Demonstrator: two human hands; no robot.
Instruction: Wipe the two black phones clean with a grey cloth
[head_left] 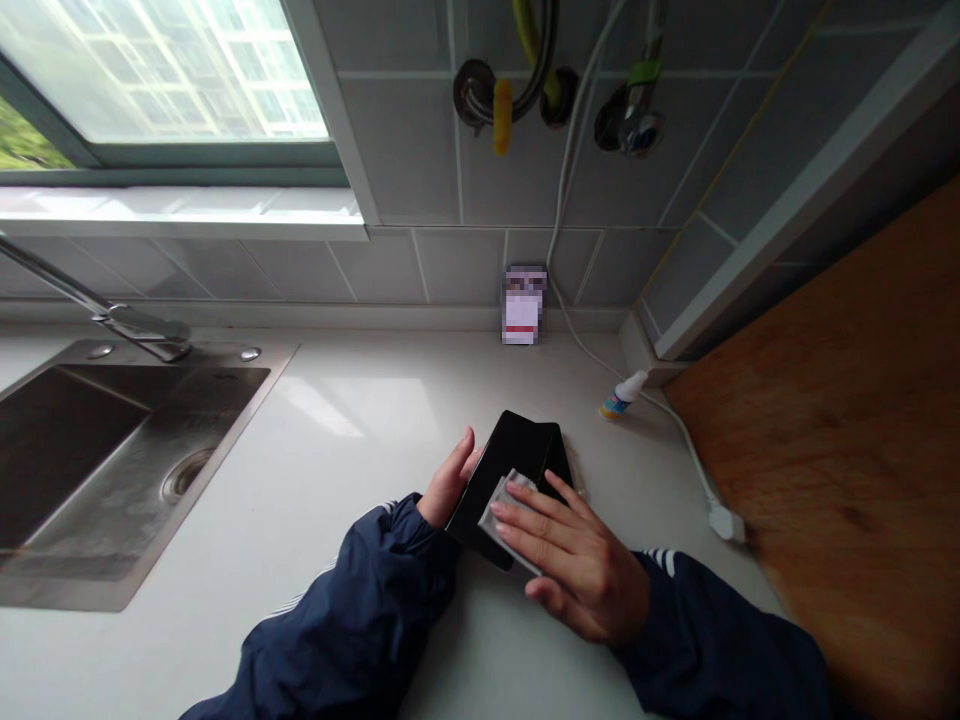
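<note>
Under right hand (577,575), wipe (504,510) on phone (517,447)

Grey tiled wall (405,130) | bright window (165,80) | white countertop (360,400) | steel sink (225,440)

Left grip (448,482) is steadying a flat black rectangular phone (511,466) on the white desk (322,470); right grip (574,565) is pressing a crumpled pale wipe (508,510) onto its face. A stainless steel sink (150,352) is lying left of both.
</note>
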